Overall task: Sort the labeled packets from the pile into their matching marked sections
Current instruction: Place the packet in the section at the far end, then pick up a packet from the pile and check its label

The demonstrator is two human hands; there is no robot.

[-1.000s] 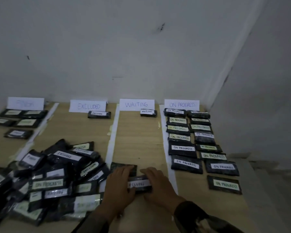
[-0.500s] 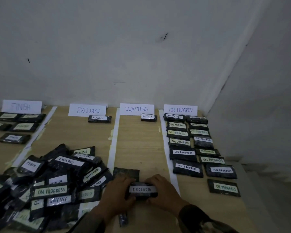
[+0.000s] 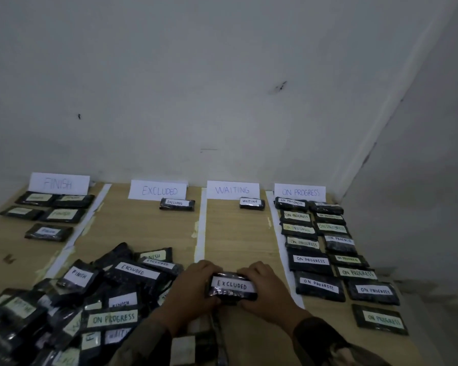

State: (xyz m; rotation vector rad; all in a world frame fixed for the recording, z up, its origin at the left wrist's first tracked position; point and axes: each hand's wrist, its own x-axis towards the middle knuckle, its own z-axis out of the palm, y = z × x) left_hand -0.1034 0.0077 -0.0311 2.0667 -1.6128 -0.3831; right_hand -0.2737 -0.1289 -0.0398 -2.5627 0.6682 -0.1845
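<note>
A second ago both hands lay flat over the EXCLUDED packet (image 3: 232, 286), their fingers hiding part of its label. Now the left hand (image 3: 188, 289) and right hand (image 3: 267, 289) grip its short ends with curled fingers, and the whole word reads clear. The packet has tipped up to face the person. The blank dark packet seen just beyond the left hand is now hidden behind that hand.

black packets (image 3: 319, 293) are marked with white or pale green labels (image 3: 232, 285). white signs (image 3: 158, 190) are lettered in blue. the table (image 3: 238, 233) is grained in light wood, crossed by white strips (image 3: 200, 228). a sleeve (image 3: 325, 342) is patterned in camouflage.
</note>
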